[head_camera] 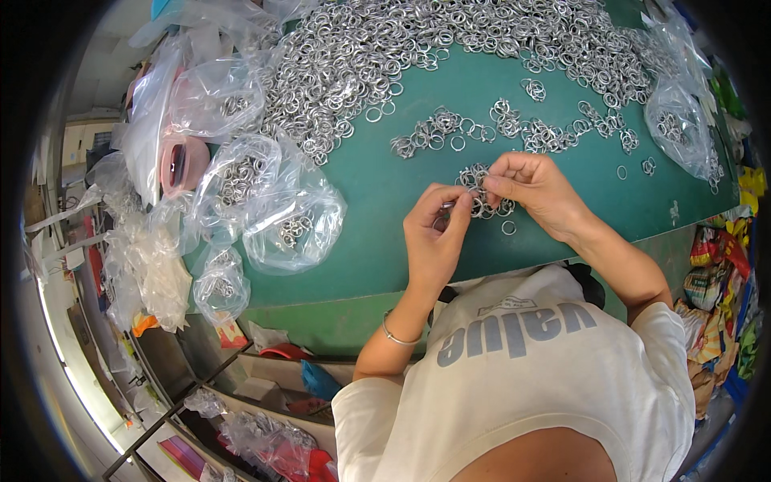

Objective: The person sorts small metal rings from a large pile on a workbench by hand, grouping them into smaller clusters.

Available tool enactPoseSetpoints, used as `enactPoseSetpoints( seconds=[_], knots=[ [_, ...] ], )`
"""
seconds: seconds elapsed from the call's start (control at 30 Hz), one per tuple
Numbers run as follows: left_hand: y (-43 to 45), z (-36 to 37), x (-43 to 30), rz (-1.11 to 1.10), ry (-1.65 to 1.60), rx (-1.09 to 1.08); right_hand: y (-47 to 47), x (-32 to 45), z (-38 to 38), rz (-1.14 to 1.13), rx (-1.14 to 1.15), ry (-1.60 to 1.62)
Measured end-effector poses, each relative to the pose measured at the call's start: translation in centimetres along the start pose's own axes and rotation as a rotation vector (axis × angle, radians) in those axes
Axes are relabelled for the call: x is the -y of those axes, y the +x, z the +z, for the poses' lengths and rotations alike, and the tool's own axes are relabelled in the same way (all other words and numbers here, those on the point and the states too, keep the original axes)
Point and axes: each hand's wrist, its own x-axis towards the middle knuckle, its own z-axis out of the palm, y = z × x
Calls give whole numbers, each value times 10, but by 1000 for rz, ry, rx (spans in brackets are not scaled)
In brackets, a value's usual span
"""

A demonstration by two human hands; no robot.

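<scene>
My left hand [441,226] is closed on some silver metal rings near the table's front edge, thumb and forefinger pinched together. Close on its right, my right hand [533,190] pinches something small at a cluster of metal rings [476,176]; its fingers hide what exactly it holds. Below the fingertips, a single ring [508,227] lies on the green tabletop [373,241]. Beyond both hands, small groups of rings [545,135] form a broken row. A large pile of metal rings [337,66] spreads across the far side of the table.
Clear plastic bags with rings inside [295,226] lie at the left, beside a pink container [196,159]. Another bag of rings [680,129] rests at the right edge. Under the table are shelves holding a blue bag [319,379]. Coloured packets [708,283] stand at the right.
</scene>
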Motion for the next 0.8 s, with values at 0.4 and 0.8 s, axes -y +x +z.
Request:
enactPoseSetpoints(
  seconds=[0.4, 0.8],
  knots=[
    [-2, -4, -10, -281, -478, 122, -5, 2, 13, -650, -37, -765],
    [-2, -6, -14, -306, -445, 103, -12, -4, 17, -235, -29, -75]
  ],
)
